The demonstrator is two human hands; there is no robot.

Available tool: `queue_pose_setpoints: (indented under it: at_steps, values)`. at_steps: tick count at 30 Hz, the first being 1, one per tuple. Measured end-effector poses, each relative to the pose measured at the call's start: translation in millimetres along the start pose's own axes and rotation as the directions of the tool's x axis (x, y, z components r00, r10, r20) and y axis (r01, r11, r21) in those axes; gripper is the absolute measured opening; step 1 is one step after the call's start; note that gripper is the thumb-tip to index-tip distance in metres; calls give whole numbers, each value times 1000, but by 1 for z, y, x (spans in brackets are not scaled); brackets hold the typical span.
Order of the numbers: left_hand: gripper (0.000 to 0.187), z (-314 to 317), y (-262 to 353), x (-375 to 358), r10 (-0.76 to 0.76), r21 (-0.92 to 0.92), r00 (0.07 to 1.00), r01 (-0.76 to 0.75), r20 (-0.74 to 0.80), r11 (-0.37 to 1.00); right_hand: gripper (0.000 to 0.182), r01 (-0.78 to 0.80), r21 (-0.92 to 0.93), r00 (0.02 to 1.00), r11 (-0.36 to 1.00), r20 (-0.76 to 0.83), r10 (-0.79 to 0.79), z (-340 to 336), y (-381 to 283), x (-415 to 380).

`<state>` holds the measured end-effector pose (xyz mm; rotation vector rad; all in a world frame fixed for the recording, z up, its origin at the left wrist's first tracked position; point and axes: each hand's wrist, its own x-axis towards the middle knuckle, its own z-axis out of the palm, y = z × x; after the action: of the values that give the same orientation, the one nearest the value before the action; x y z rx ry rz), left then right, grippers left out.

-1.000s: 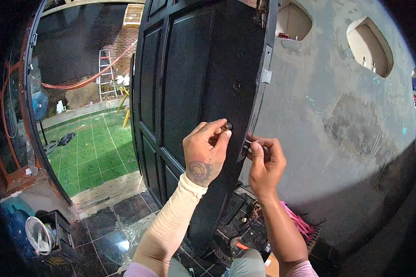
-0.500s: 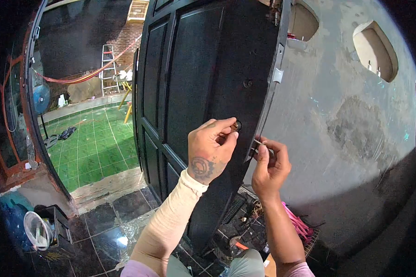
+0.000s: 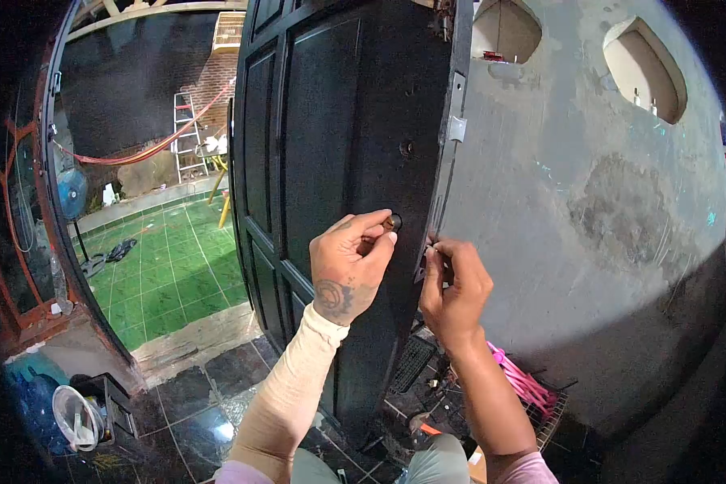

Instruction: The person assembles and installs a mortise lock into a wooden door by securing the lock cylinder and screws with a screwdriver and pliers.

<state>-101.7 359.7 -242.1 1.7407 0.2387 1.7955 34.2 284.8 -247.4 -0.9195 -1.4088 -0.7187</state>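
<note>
A dark panelled door (image 3: 323, 121) stands ajar in front of me. My left hand (image 3: 351, 262) is closed, with thumb and forefinger pinching a small round brass-coloured lock piece (image 3: 392, 223) at a dark-rimmed hole in the door face. At the door's narrow edge, my right hand (image 3: 460, 286) is closed too, its thumb and forefinger pinched on a small thin metal piece that is mostly hidden. Higher on that edge is a metal strike-like fitting (image 3: 457, 129), and another round hole (image 3: 407, 148) shows in the door face.
A grey wall (image 3: 540, 234) with recessed niches rises at right. Below lie pink strips (image 3: 524, 379) over a wire rack and an orange-handled tool (image 3: 429, 428). At left are a white bucket (image 3: 78, 415), a blue fan (image 3: 73, 194) and a green tiled floor (image 3: 169, 266) beyond the doorway.
My view has shifted, so the door and hands appear further left. My right hand has come closer against the door edge; my left keeps its pinch at the hole.
</note>
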Motion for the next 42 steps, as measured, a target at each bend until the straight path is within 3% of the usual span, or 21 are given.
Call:
queue_pose_setpoints:
  at_steps: [6, 9, 12, 15, 18, 21, 27, 30, 33, 42]
  values:
    - [27, 0, 3, 1, -27, 13, 1000, 27, 10, 1000, 11, 2, -49, 995, 999, 103, 3, -5, 1, 7]
    - [28, 0, 5, 1, -51, -25, 999, 51, 11, 998, 12, -79, -82, 984, 994, 153, 91, -9, 1, 9]
    - [28, 0, 0, 0, -66, -46, 998, 66, 11, 997, 13, -215, 101, 975, 971, 78, 208, -9, -5, 7]
    - [29, -2, 2, 1, -74, -33, 997, 75, 21, 997, 13, -145, 176, 989, 974, 37, 141, -4, 2, 0]
    - [28, -2, 4, 1, -67, -18, 997, 68, 23, 998, 14, -178, 190, 984, 965, 34, 175, -7, -3, -4]
    - [28, -2, 3, 0, -61, -33, 998, 62, 26, 998, 15, 19, 55, 1000, 998, 23, -20, -7, 4, -1]
    - [28, 0, 2, 2, -66, -34, 998, 67, 24, 997, 9, 113, -42, 983, 993, 151, -105, -10, 12, 9]
    - [28, 0, 1, 1, -68, -38, 997, 69, 21, 997, 8, -16, -129, 958, 991, 282, 52, -15, 8, 15]
    - [28, 1, 1, 1, -77, -45, 997, 77, 14, 996, 9, -142, 53, 951, 988, 284, 122, -22, 2, 16]
    - [29, 0, 2, 1, -81, -34, 997, 81, 11, 996, 14, 43, 54, 969, 998, 241, -55, -18, 7, 11]
